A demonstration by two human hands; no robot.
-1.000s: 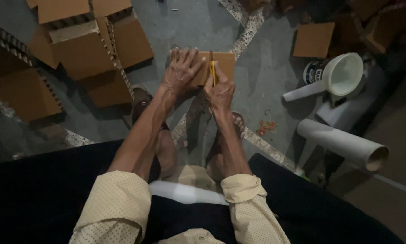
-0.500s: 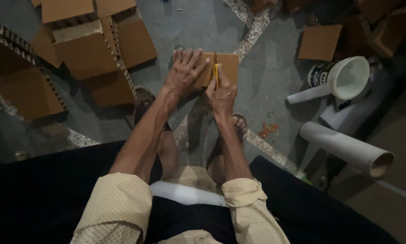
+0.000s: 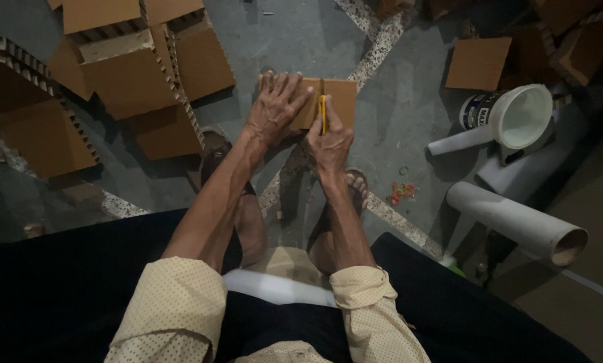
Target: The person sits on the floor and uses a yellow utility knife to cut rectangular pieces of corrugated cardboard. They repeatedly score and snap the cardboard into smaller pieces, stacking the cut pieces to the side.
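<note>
Left hand (image 3: 274, 107) flat, fingers spread on one cardboard piece (image 3: 338, 94) at frame centre, right hand (image 3: 329, 141) gripping one yellow cutter (image 3: 323, 113); roughly six cardboard sheets (image 3: 130, 81) upper left.

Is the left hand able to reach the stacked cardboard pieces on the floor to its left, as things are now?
Probably yes. The left hand lies flat on the small cardboard piece, and only bare floor separates it from the cardboard stack. The right hand, holding a yellow tool, is not between them.
</note>
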